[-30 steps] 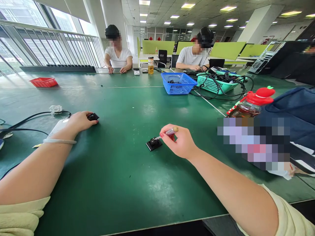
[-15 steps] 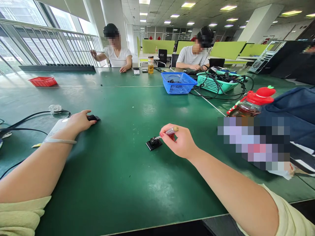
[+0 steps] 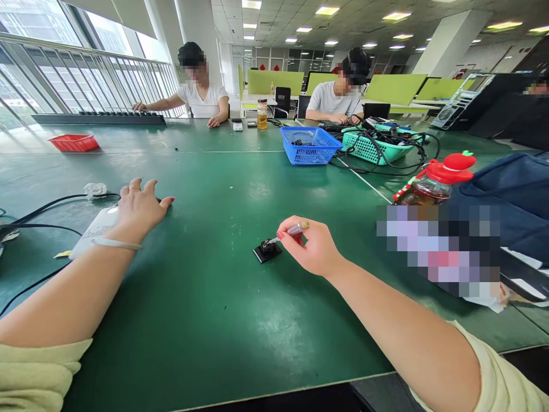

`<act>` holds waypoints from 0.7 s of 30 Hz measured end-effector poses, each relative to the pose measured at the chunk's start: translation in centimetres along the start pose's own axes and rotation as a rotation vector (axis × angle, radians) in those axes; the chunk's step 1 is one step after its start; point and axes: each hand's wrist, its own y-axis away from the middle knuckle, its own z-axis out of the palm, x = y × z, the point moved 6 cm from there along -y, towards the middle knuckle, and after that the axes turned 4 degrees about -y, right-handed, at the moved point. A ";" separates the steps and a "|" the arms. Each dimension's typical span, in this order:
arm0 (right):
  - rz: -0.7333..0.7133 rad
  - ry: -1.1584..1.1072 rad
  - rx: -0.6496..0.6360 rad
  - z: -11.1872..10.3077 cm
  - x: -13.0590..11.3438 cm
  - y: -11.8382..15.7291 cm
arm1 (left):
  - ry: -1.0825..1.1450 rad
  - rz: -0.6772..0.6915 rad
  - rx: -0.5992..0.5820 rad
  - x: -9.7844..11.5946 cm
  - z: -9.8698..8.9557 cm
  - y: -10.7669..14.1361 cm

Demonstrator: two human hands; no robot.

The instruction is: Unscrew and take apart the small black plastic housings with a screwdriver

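My right hand (image 3: 309, 243) pinches a slim pen-shaped tool (image 3: 295, 229) with a silvery barrel and a tan rear end. Its thin tip reaches the top of a small black part with a flat square base (image 3: 266, 252), lying on the green table. At the left, my left hand (image 3: 143, 207) is palm down with its fingers spread. A dark object at its thumb is mostly hidden by the hand. Beside that wrist lies a white flat device (image 3: 92, 233).
Black cables (image 3: 38, 225) run along the left. Farther back are a red tray (image 3: 74, 143), a blue basket (image 3: 309, 150) and a green basket (image 3: 369, 147) heaped with cables. A red-lidded bottle (image 3: 433, 186) and a dark blue bag (image 3: 514, 194) occupy the right. Two people sit opposite.
My left hand has lifted and spread its fingers over the dark object its fingers were on. My right hand and the tool stay nearly still. A person opposite has lowered an arm to the black rack.
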 end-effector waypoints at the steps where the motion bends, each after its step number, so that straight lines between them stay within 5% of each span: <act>1: 0.005 -0.001 -0.002 0.0 0.0 0.0 | 0.028 0.064 0.041 1.6 -0.6 0.7; 4: 0.019 -0.001 0.002 0.0 0.1 -0.1 | 0.166 0.318 0.053 7.6 -1.9 4.5; 7: 0.020 -0.002 0.021 -0.1 0.2 0.0 | 0.355 0.619 -0.087 13.8 -2.5 10.1; 10: 0.028 -0.004 0.035 -0.2 0.2 0.0 | 0.470 0.692 -0.174 17.3 -2.4 14.4; 16: -0.018 0.035 -0.035 -0.1 -0.4 0.0 | 0.524 0.702 -0.227 19.1 -0.5 15.9; 21: -0.297 0.169 -0.226 1.6 -2.4 0.8 | 0.626 0.772 -0.231 19.3 0.3 15.6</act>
